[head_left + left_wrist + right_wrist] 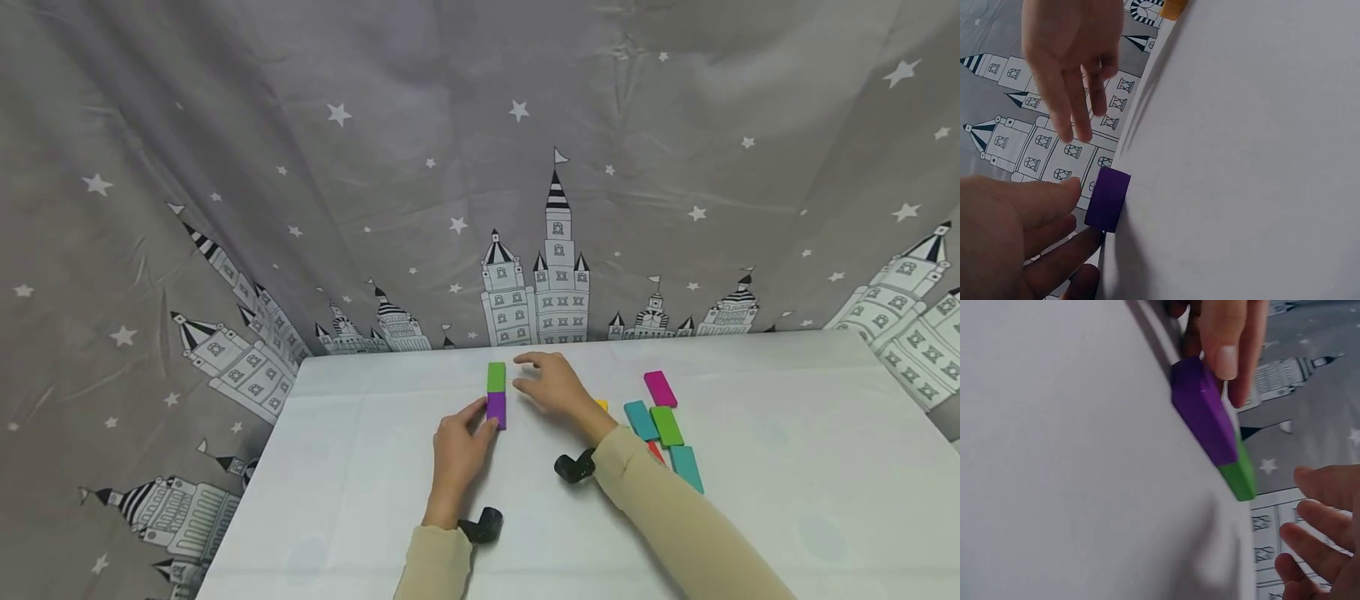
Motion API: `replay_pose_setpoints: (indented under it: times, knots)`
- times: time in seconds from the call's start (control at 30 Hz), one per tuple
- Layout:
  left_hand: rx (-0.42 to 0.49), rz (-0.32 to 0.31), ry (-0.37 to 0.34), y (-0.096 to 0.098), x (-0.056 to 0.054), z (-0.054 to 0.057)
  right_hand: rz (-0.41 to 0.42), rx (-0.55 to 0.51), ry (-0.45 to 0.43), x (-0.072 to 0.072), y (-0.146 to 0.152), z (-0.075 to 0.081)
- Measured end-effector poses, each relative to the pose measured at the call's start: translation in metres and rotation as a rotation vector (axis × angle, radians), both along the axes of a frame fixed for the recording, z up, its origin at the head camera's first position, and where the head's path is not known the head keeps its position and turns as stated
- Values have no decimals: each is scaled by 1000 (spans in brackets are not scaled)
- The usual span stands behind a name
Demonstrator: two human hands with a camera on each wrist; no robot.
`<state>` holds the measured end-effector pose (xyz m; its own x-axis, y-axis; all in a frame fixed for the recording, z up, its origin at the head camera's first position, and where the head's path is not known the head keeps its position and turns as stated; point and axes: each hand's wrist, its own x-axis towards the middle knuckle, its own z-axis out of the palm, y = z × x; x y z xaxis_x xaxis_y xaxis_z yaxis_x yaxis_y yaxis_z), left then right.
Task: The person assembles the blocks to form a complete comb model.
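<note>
On the white table, a purple block [497,411] and a green block [497,377] lie end to end in a line pointing away from me. My left hand [460,447] is at the near left corner of the purple block, a fingertip against it. In the left wrist view, a narrow gap separates the thumb [1066,190] from the purple block [1108,199]. To the right of the green block is my right hand [555,383], its fingers spread apart and holding nothing. The right wrist view also shows that hand [1325,537] apart from the green block [1239,475].
At the right lie several loose blocks: magenta [661,388], green [666,426], teal [641,420] and another teal [686,468]. A red block [656,452] and a yellow one [602,405] are partly hidden by the right arm. Behind the table [810,433] hangs a grey castle-print curtain [420,192].
</note>
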<state>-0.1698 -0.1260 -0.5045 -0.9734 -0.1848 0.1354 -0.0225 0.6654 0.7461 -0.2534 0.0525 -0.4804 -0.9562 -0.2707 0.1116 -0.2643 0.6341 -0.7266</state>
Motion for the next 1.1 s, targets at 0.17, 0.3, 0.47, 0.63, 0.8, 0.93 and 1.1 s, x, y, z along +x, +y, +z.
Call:
replay_pose_setpoints:
  times: [0.17,0.3,0.47,0.63,0.8,0.93,1.1]
  knots:
    - [4,-25,0,-5,-5,3,-4,-19,-38,12,19,11]
    - [-5,-40,-12,-10,-10,11,-6,-34,-54,19,37,20]
    - [-33,-118,28,-17,-18,14,-5,-19,-44,27,58,28]
    - [-77,-205,73,-24,-28,15,-15,11,-37,38,75,33]
    - [-117,-259,38,-31,-40,16,-48,19,-28,52,94,34]
    - [-126,-297,10,-33,-46,17,-78,30,-18,57,114,33]
    - [-145,-358,-6,-33,-48,14,-135,75,-48,56,142,30]
